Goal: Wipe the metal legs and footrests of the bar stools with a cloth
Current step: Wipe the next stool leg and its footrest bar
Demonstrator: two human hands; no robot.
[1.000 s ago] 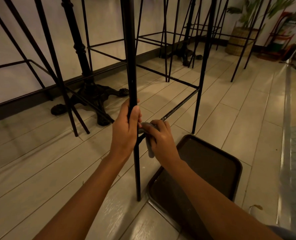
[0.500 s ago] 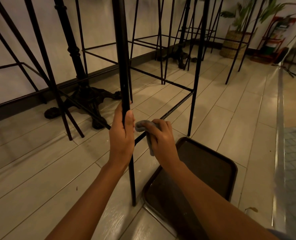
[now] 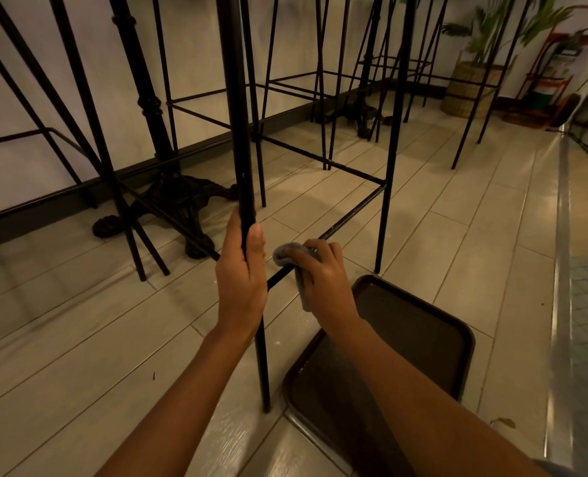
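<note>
A black metal bar stool stands right in front of me. My left hand (image 3: 241, 277) grips its near leg (image 3: 237, 132) just above the footrest joint. My right hand (image 3: 323, 280) presses a grey cloth (image 3: 287, 253) around the thin footrest bar (image 3: 351, 215), which runs from the near leg to the right leg (image 3: 389, 187). The cloth drapes over the bar and hangs down under my fingers. The stool's seat is out of view above.
A dark brown tray (image 3: 413, 328) lies on the tiled floor under my right arm. Further stools (image 3: 327, 98) and ornate table bases (image 3: 179, 197) line the wall. A potted plant in a woven basket (image 3: 468, 91) stands at the back right. A metal floor strip (image 3: 561, 270) runs along the right.
My right hand with the cloth has slid a short way along the footrest, away from the near leg. My left hand keeps its grip on the leg.
</note>
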